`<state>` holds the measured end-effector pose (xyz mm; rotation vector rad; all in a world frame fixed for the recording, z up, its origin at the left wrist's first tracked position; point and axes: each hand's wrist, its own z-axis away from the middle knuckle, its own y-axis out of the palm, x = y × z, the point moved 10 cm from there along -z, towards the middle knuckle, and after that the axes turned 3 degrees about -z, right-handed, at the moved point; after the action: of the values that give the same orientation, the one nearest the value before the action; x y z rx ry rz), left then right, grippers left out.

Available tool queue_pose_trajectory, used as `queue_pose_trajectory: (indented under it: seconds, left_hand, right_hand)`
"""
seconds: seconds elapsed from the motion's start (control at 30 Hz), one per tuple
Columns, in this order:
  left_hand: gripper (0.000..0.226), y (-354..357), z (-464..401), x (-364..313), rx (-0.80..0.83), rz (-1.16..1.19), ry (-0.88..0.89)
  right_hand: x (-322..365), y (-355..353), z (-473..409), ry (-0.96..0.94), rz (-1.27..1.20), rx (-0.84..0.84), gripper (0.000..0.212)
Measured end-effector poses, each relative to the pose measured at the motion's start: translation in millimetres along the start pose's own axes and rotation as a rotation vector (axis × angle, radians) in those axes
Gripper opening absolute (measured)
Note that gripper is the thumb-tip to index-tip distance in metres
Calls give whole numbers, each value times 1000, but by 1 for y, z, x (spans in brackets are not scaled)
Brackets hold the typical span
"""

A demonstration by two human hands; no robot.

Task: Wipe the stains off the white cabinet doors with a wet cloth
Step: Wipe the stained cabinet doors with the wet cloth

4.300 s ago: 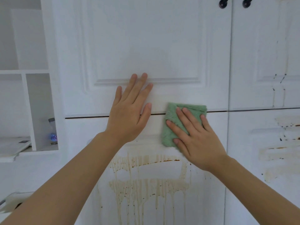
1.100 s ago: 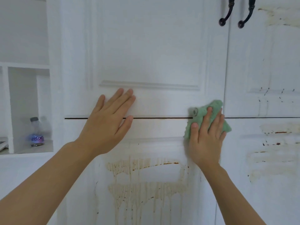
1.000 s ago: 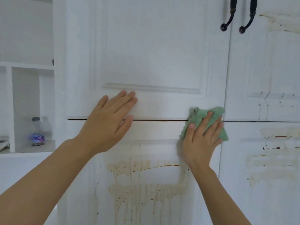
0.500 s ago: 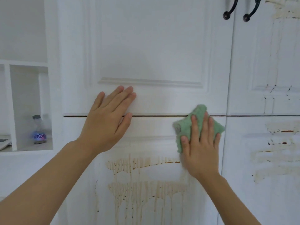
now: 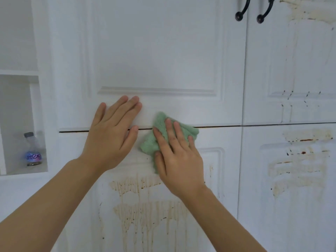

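A green cloth (image 5: 160, 124) lies flat against the white cabinet, across the gap between the upper left door (image 5: 156, 51) and the lower left door (image 5: 209, 197). My right hand (image 5: 178, 157) presses on the cloth with straight, spread fingers. My left hand (image 5: 112, 135) rests flat and open on the same gap, just left of the cloth. Brown dripping stains (image 5: 143, 211) run down the lower left door under my hands. More smeared stains (image 5: 298, 170) mark the lower right door, and a yellowish smear (image 5: 309, 11) sits at the top of the upper right door.
Two black door handles (image 5: 249, 13) hang at the top between the upper doors. An open white shelf niche on the left holds a small plastic bottle (image 5: 32, 150).
My right hand has slid the cloth leftward along the gap between the doors, from the right edge of the left door toward my left hand. My left hand stays pressed in place.
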<state>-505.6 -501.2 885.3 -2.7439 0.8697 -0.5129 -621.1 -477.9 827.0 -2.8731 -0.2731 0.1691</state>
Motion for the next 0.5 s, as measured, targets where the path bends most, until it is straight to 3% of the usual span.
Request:
queue_pose_trajectory:
  seconds: [0.1, 0.3, 0.5]
  left_hand:
    - [50, -1, 1, 2, 21, -7, 5]
    - [53, -3, 5, 4, 107, -25, 61]
    - [54, -22, 35, 47, 120, -61, -56]
  right_hand:
    - [-44, -12, 8, 36, 17, -15, 47]
    - [-132, -33, 31, 468, -16, -33, 55]
    - [-109, -14, 55, 681, -24, -42, 55]
